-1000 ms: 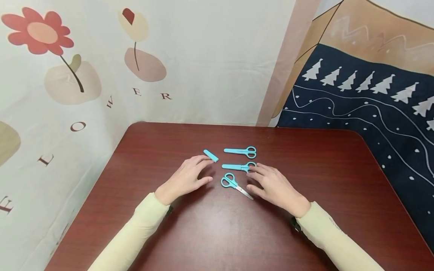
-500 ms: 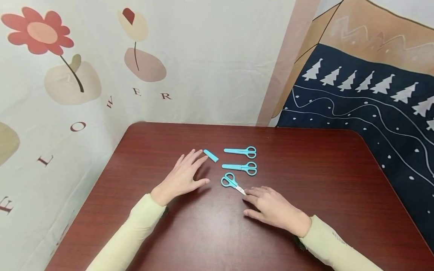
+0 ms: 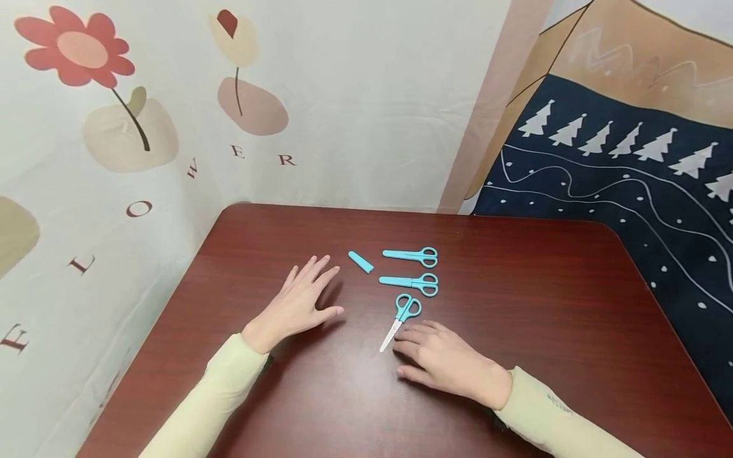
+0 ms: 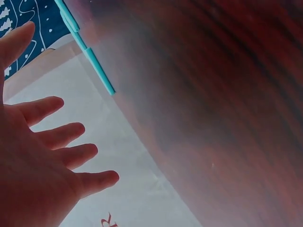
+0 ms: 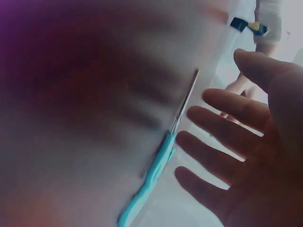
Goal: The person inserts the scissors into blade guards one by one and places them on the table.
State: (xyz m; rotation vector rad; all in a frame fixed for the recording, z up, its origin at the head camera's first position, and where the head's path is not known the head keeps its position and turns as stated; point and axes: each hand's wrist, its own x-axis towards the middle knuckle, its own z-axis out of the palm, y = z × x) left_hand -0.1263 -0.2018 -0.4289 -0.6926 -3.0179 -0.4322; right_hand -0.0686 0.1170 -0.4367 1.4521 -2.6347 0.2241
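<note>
A pair of turquoise-handled scissors (image 3: 408, 308) lies bare on the table, its blades pointing toward the front left. My right hand (image 3: 441, 359) is beside those blades with its fingers extended; whether a fingertip touches the metal I cannot tell. In the right wrist view the same scissors (image 5: 150, 177) run past the spread fingers. Behind them lie two sheathed pairs, the nearer scissors (image 3: 409, 283) and the farther scissors (image 3: 410, 256), both with handles to the right. A loose turquoise blade cover (image 3: 361, 261) rests to their left. My left hand (image 3: 294, 305) spreads its fingers left of the cover, holding nothing.
The reddish-brown wooden table (image 3: 487, 254) has rounded far corners. A pale curtain (image 3: 366, 114) with flowers and letters hangs behind it, and a dark blue cloth (image 3: 601, 184) with white trees hangs at the right.
The bare scissors have swung round, their blades turning from front right to front left. My right hand moved toward the front, then left. My left hand drew away from the loose cover.
</note>
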